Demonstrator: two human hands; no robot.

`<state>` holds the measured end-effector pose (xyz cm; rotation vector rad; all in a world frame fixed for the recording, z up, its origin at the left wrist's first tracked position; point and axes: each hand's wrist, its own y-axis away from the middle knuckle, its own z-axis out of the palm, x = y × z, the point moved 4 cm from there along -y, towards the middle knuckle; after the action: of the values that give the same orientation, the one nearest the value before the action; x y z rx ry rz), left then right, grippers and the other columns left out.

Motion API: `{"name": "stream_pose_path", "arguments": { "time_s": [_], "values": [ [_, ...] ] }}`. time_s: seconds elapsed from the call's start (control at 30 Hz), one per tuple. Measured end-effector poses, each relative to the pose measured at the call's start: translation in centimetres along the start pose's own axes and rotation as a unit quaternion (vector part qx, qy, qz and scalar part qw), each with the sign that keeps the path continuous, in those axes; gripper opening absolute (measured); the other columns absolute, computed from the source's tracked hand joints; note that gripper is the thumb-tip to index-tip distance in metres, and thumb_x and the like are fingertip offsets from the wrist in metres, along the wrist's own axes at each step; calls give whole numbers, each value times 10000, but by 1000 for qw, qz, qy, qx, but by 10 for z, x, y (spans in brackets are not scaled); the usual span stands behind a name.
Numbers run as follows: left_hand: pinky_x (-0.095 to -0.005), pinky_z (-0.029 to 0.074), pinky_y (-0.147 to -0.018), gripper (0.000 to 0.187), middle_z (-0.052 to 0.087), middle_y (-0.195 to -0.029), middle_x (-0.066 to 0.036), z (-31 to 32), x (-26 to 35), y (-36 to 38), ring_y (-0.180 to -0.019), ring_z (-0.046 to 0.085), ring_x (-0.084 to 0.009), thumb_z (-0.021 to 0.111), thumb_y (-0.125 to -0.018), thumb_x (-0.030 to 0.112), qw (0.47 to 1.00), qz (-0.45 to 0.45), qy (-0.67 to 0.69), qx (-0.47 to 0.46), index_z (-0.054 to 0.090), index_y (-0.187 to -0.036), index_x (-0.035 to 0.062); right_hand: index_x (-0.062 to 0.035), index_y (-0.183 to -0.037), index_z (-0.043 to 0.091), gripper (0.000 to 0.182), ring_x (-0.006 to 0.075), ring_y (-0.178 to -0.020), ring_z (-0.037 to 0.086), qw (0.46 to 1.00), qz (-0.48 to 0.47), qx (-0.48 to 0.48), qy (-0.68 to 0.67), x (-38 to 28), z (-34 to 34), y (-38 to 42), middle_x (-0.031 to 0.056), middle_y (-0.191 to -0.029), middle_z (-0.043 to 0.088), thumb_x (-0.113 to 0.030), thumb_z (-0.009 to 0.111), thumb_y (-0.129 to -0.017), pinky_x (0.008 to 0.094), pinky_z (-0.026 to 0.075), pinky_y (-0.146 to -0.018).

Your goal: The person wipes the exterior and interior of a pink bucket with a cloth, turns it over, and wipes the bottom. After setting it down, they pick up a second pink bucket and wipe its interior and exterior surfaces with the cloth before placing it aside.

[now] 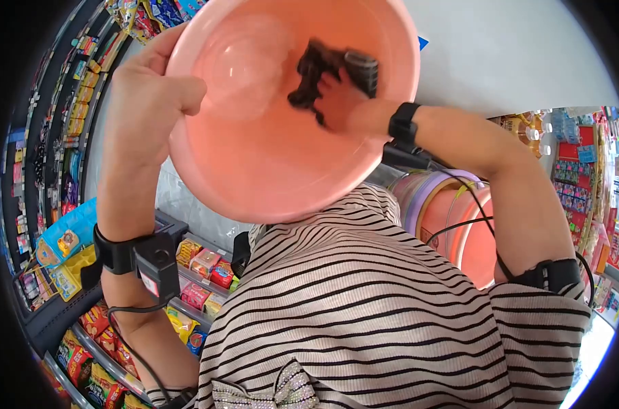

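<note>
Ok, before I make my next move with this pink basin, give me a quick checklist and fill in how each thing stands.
1. Left hand gripping the basin by its rim: ok, thumb over the edge.
2. Right hand holding the dark cloth: ok, inside the basin.
3. Basin level: not ok, it is tilted with its open side towards the camera.
4. Basin dry inside: cannot tell, shine alone doesn't settle it.
5. Lower rim clear of the striped shirt: cannot tell, they overlap in this view.
</note>
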<state>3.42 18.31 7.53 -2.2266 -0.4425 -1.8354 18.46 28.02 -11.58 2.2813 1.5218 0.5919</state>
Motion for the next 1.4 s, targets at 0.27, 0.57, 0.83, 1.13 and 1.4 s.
{"name": "stream_pose_path", "arguments": {
  "time_s": [0.27, 0.57, 0.83, 1.13, 1.4],
  "values": [
    [-189, 321, -448, 478, 514, -652, -10, -8, -45, -36, -521, 429, -61, 471, -541, -76, 996, -67, -54, 21, 572, -1008, -64, -130, -1182, 462, 397, 167, -1009, 463, 571, -233, -200, -762, -111, -43, 12, 82, -1095, 502, -327, 493, -839, 322, 368, -880],
    [-179, 303, -431, 512, 512, -677, 2, -39, -36, -54, -519, 419, -47, 426, -569, -73, 978, -77, -181, -66, 550, -1062, -17, -93, -1007, 573, 350, 244, -983, 490, 780, -396, -88, -477, -83, -21, 43, 106, -1057, 524, -330, 594, -750, 338, 388, -832],
    [-239, 453, -593, 501, 590, -784, -65, -6, -29, -60, -654, 551, -123, 477, -606, -2, 941, 31, -319, -110, 523, -1105, -9, -135, -946, 620, 379, 295, -1089, 355, 922, -249, -177, -239, -30, 21, 37, 38, -1127, 490, -351, 658, -637, 417, 283, -925],
    [-336, 463, -733, 680, 589, -882, -204, 17, -111, 12, -808, 586, -301, 645, -614, 164, 921, -37, -387, 25, 380, -1211, -25, -85, -1135, 532, 415, 266, -955, 526, 826, -199, -190, -492, -31, 48, 55, 131, -1044, 570, -285, 563, -772, 334, 401, -835],
    [-269, 461, -558, 656, 561, -780, -94, 67, -136, 62, -664, 552, -148, 653, -653, 48, 949, -308, -10, 68, 365, -1239, -4, -48, -1149, 495, 391, 146, -922, 518, 664, -184, -117, -715, -41, 34, 49, 56, -1051, 544, -268, 524, -828, 262, 401, -820]
  ]
}}
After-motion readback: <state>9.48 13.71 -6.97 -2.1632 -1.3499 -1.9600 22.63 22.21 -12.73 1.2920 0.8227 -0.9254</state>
